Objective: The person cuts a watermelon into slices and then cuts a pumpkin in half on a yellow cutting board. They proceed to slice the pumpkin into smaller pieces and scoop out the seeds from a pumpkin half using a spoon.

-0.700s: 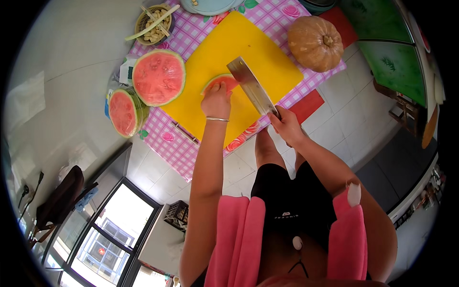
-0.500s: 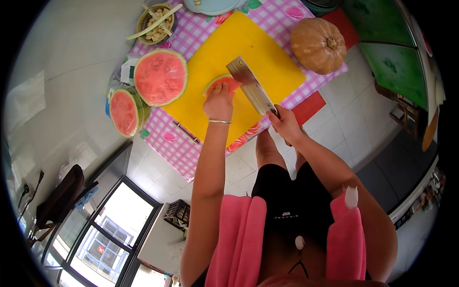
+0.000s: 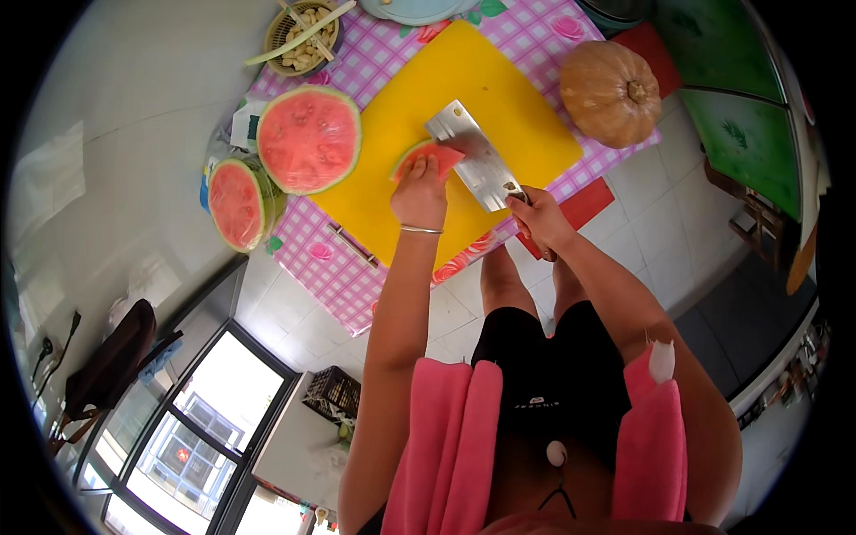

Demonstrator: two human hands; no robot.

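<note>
My left hand [image 3: 419, 198], with a bangle at the wrist, is closed on a wedge of watermelon [image 3: 441, 160] over the yellow cutting board [image 3: 526, 125]. The wedge shows red flesh and a green rind edge; my fingers cover part of it. My right hand [image 3: 540, 219] grips the handle of a broad cleaver [image 3: 481, 160]. Its blade lies tilted with the flat side showing, close to the wedge's right tip; whether they touch I cannot tell. Left of the board are a large cut watermelon half [image 3: 309, 138] and another cut watermelon piece [image 3: 236, 205] under clear film.
A whole pumpkin [image 3: 611, 94] sits right of the board on the pink checked tablecloth [image 3: 321, 234]. At the far left a basket [image 3: 303, 40] holds pale cloves and a long stalk. A light blue plate [image 3: 415, 7] is at the far edge. Green panels [image 3: 736, 125] stand at the right.
The cleaver's blade has turned so that more of its flat side shows. Both hands have shifted slightly to the right in the picture, as has the whole table scene.
</note>
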